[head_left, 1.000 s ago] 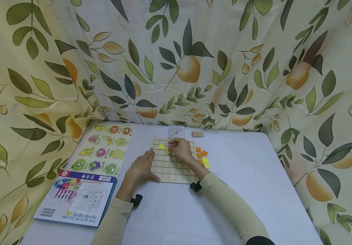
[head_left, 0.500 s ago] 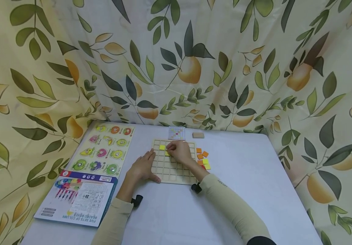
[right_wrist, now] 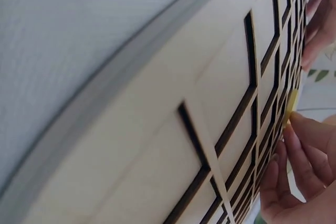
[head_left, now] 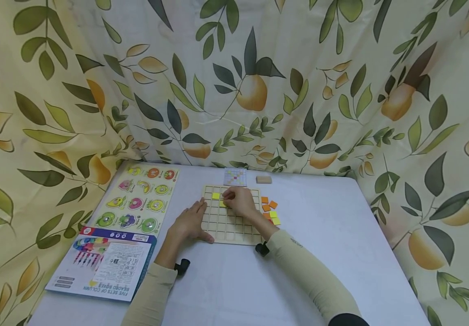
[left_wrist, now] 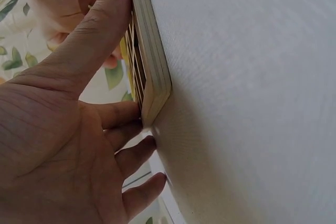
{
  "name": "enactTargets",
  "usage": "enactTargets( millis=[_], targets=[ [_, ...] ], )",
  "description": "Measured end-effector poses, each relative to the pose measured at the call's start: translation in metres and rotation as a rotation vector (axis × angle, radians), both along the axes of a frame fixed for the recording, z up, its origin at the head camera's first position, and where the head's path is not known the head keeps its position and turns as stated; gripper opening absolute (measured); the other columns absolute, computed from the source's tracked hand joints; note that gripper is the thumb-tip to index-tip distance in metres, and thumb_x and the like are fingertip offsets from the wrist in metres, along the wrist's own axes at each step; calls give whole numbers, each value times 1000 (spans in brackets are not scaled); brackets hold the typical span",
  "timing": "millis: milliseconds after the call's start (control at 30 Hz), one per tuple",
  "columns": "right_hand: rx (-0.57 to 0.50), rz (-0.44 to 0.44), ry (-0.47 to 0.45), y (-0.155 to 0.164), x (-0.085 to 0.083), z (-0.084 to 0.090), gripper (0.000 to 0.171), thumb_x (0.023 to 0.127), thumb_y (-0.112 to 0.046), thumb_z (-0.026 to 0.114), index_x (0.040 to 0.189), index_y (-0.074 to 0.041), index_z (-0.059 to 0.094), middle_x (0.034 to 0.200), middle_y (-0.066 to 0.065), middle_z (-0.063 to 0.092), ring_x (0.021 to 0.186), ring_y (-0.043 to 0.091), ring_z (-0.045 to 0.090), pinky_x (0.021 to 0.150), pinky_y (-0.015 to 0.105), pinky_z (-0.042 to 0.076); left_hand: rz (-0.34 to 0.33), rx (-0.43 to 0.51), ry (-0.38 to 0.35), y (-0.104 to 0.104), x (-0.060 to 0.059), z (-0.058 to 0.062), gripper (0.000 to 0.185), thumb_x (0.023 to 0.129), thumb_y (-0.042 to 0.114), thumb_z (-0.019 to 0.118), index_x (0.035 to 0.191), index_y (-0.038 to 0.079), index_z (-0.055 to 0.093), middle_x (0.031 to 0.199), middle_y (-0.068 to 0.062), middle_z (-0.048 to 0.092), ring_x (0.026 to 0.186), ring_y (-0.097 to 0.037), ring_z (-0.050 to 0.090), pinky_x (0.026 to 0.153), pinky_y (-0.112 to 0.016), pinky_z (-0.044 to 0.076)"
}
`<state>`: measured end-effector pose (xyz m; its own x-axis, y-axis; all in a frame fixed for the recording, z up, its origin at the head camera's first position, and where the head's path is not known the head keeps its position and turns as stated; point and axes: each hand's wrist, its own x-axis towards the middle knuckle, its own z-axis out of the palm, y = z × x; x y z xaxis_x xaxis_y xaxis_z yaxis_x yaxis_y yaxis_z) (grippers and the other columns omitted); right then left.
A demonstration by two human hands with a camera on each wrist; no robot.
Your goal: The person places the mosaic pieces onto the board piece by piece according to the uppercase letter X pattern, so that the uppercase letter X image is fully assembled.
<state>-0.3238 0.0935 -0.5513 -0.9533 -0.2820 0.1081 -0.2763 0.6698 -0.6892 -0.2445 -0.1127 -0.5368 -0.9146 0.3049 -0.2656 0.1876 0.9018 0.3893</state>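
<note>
A wooden grid board (head_left: 234, 231) lies on the white table. My left hand (head_left: 191, 222) rests flat on its left edge, thumb along the board's side (left_wrist: 152, 66). My right hand (head_left: 240, 201) reaches over the board's far part and pinches a yellow tile (head_left: 222, 204) with its fingertips (right_wrist: 294, 166) down at a cell. The tile's edge (right_wrist: 290, 109) shows by those fingertips in the right wrist view. A second yellow tile (head_left: 215, 196) sits in a cell just left of it.
Loose orange and yellow tiles (head_left: 269, 211) lie right of the board. A pattern card (head_left: 234, 176) and a small wooden block (head_left: 263, 179) are behind it. A fruit puzzle (head_left: 140, 199) and a printed box (head_left: 103, 262) lie to the left. A leaf-patterned curtain surrounds the table.
My right hand has edged slightly left and covers more of the yellow tile on the board. The left hand has stayed put.
</note>
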Motion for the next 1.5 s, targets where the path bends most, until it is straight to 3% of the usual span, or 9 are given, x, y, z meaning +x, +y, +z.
enactTargets(
  millis=[533,1233,1500],
  targets=[
    [23,22,-45,5,-5,-2,14,88,-19,87,98,-14,80,90,-4,77,81,10,71,80,32,59,1,22,-4,-1,-1,-1,132,67,53,95,165,2,23,174,-15,13,160,-34,16,129,-51,21],
    [36,15,-23,0,-1,-1,15,88,-16,86,101,-11,80,90,-1,76,83,13,70,79,33,59,7,18,9,1,0,2,130,68,52,95,165,2,24,174,-15,14,159,-36,19,127,-53,23],
    [39,21,-54,3,2,2,24,88,-20,87,109,-10,79,95,-2,76,88,12,70,84,33,59,6,26,2,1,1,1,130,68,52,96,165,2,24,174,-15,14,159,-35,19,127,-54,23]
  ],
)
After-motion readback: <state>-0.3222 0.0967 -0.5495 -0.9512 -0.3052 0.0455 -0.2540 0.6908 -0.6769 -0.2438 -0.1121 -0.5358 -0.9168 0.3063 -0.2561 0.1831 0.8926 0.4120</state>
